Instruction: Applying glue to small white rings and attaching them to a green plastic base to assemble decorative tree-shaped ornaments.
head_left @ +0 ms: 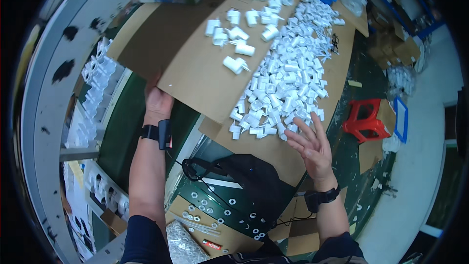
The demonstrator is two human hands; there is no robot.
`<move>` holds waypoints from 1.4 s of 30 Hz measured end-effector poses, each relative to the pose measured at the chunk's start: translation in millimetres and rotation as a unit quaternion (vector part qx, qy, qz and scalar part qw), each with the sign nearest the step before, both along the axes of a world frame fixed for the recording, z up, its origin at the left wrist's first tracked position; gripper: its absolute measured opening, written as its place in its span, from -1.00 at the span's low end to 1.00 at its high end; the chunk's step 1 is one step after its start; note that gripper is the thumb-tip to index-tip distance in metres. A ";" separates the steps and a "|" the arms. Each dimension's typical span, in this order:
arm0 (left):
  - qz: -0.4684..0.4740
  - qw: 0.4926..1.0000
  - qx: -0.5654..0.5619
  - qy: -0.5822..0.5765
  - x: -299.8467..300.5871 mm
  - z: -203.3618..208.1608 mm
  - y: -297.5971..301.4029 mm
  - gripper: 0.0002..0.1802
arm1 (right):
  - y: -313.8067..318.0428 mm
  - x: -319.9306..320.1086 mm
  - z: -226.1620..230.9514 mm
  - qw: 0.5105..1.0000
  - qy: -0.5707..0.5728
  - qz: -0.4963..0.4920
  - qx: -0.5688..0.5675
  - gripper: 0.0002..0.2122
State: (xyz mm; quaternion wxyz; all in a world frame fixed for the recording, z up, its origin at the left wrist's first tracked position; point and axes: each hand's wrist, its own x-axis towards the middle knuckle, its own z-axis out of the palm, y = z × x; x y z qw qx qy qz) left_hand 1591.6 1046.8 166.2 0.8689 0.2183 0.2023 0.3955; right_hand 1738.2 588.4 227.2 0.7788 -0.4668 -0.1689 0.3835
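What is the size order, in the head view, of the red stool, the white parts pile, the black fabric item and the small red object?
Largest to smallest, as they look:
1. White parts pile
2. Black fabric item
3. Red stool
4. Small red object

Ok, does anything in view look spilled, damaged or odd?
Yes: white rings lie scattered loose near the black cloth, perhaps spilled. Dark blotches mar the pale frame at far left, perhaps chipped paint.
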 end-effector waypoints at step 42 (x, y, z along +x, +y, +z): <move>-0.016 0.997 0.044 0.065 60.8 -125.2 97.5 -0.41 | -66.8 7.5 -57.0 0.995 0.062 -0.023 -0.081 0.04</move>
